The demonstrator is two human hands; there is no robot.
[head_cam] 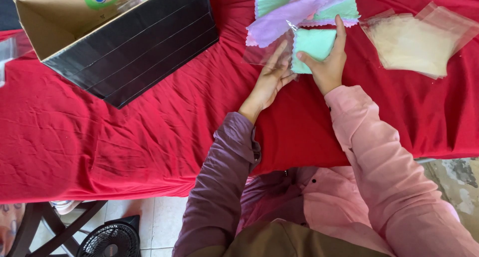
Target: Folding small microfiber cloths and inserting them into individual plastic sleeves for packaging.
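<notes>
Pink and purple sleeves are reaching up from the near edge of the scene toward a folded mint-green cloth [315,46], which is lying on the red table cover [149,132] just near of a loose heap of pastel cloths [304,5]. Right hand [327,62] is gripping that cloth, thumb pressing on its near left corner and a finger stretching up along its right edge. Left hand [272,75] is resting with fingers spread fairly wide and flat on a clear plastic sleeve [267,50], which is touching the cloth's left edge; whether the cloth is already partly inside the sleeve is hard to tell. Judging from this, the cloth is being fed into the sleeve, and it is going best if the left fingers are pinning the lower film flat while keeping the mouth open, and the right hand is keeping the fold square so no corner is catching or bunching. To the right, well apart from the hands, a stack of clear bags [414,40] is lying fanned out on the cover. Far left, an open cardboard box [134,42] with a dark outer side is sitting tilted on the cover. Near left, under the table, a small black fan [111,239] is standing on the tiled floor.
</notes>
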